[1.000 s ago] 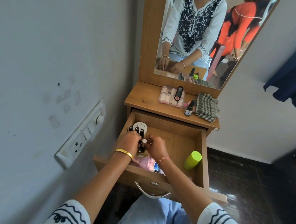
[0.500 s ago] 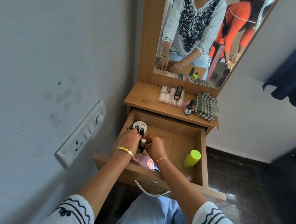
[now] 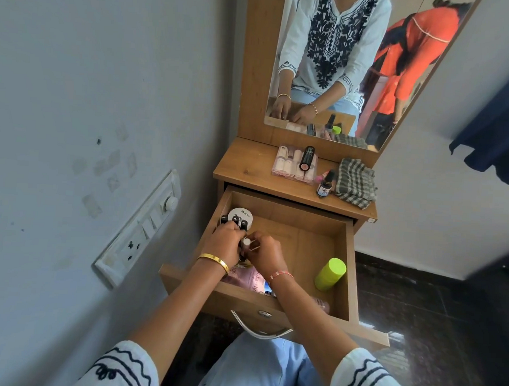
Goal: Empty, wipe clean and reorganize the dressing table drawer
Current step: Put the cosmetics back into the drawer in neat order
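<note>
Drawer is pulled out of the wooden dressing table, open toward the person, bare wood bottom showing in the middle and right.

Both hands are inside it at the left. Left hand, gold bangle on the wrist, has curled fingers down among small dark bottles at the left wall; exactly what it grips is hidden by the hand. Right hand, thin red-and-white bracelet on the wrist, has fingers curled, pinching a small white-capped bottle that stands between the two hands. The hands almost touch.

A round white jar lid sits in the back left corner, just behind the dark bottles. A pink packet lies under the wrists near the front wall. A lime-green capped bottle lies tilted near the right wall, well apart from the hands. A pinkish item at the front wall, right of the right forearm, is too hidden to identify.

On the tabletop: clear case of small pale bottles with a black tube lying across it, a small dark dropper bottle upright beside it, a folded checked cloth touching or just beside that bottle. Mirror above. Switchboard on the left wall.
</note>
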A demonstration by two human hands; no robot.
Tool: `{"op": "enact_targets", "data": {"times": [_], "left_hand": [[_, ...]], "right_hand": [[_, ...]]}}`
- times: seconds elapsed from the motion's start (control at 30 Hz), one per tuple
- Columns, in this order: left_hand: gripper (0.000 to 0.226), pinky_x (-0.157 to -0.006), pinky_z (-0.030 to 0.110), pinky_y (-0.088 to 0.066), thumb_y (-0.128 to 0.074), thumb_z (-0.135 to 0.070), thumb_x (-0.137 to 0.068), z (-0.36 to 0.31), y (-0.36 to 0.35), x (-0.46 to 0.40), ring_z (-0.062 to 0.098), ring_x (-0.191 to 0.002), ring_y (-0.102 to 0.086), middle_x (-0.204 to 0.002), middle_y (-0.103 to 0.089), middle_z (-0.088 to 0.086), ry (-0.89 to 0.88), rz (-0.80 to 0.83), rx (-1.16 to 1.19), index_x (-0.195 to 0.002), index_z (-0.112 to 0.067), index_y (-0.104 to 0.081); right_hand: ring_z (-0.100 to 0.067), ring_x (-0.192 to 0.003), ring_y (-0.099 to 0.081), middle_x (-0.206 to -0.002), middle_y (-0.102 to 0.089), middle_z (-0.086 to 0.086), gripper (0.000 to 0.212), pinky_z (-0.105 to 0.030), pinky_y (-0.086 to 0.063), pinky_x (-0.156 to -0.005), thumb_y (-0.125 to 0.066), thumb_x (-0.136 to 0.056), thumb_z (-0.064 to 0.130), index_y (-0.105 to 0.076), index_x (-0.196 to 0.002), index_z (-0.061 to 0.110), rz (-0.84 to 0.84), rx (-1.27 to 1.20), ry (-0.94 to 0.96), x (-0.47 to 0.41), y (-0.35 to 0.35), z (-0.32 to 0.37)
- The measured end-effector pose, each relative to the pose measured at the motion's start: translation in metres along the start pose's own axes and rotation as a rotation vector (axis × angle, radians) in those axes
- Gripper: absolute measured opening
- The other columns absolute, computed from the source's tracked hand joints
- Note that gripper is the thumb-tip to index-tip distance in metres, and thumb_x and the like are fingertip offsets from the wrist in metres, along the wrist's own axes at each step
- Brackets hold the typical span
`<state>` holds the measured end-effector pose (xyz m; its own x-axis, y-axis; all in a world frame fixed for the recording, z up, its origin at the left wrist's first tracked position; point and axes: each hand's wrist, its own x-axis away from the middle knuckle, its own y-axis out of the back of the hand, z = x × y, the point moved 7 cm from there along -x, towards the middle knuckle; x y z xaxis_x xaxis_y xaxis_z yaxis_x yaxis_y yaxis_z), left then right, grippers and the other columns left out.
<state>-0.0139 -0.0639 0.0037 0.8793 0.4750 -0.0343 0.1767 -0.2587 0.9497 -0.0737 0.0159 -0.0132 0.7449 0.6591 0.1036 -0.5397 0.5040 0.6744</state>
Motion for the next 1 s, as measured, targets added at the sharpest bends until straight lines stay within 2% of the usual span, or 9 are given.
{"op": "enact_targets", "data": {"times": [0.17, 0.43, 0.7, 0.9, 1.0], "left_hand": [[0.042, -0.098, 0.031, -0.042, -0.054, -0.016, -0.087, 0.0, 0.002, 0.002, 0.024, -0.119, -0.048, -0.131, -0.051, 0.003, 0.013, -0.021, 0.062, -0.129, -0.017, -0.053], [0.039, -0.097, 0.029, -0.042, -0.052, -0.015, -0.088, -0.001, 0.005, 0.002, 0.023, -0.118, -0.049, -0.13, -0.053, 0.003, 0.024, -0.036, 0.082, -0.127, -0.016, -0.054], [0.038, -0.095, 0.029, -0.044, -0.049, -0.013, -0.089, -0.001, 0.006, 0.003, 0.022, -0.116, -0.051, -0.128, -0.054, 0.004, 0.027, -0.043, 0.09, -0.126, -0.016, -0.056], [0.036, -0.095, 0.033, -0.049, -0.049, -0.004, -0.086, -0.002, 0.02, 0.01, 0.025, -0.11, -0.056, -0.121, -0.059, 0.009, 0.003, -0.194, 0.196, -0.119, -0.011, -0.061], [0.033, -0.093, 0.034, -0.051, -0.048, -0.004, -0.087, -0.005, 0.03, 0.01, 0.025, -0.11, -0.056, -0.121, -0.06, 0.009, -0.002, -0.26, 0.264, -0.117, -0.01, -0.062]], "right_hand": [[-0.027, -0.09, -0.066, -0.098, -0.07, -0.017, 0.022, -0.032, -0.053, -0.08, -0.057, -0.087, 0.009, -0.065, -0.107, 0.004, 0.006, 0.021, 0.013, 0.0, 0.001, 0.002], [-0.027, -0.091, -0.066, -0.098, -0.07, -0.017, 0.02, -0.034, -0.053, -0.081, -0.058, -0.087, 0.008, -0.065, -0.105, 0.004, 0.002, 0.019, 0.006, 0.0, 0.002, -0.001], [-0.024, -0.09, -0.066, -0.1, -0.069, -0.015, 0.022, -0.024, -0.049, -0.074, -0.062, -0.086, 0.011, -0.065, -0.107, 0.005, 0.002, 0.011, -0.013, -0.002, 0.001, -0.004], [-0.022, -0.094, -0.064, -0.102, -0.068, -0.011, 0.026, -0.029, -0.052, -0.085, -0.069, -0.082, 0.011, -0.066, -0.107, 0.007, -0.002, 0.045, -0.03, -0.002, 0.014, -0.008], [-0.02, -0.093, -0.065, -0.101, -0.069, -0.009, 0.022, -0.021, -0.049, -0.082, -0.069, -0.081, 0.006, -0.068, -0.103, 0.007, -0.042, 0.016, -0.027, -0.006, 0.036, -0.008]]}}
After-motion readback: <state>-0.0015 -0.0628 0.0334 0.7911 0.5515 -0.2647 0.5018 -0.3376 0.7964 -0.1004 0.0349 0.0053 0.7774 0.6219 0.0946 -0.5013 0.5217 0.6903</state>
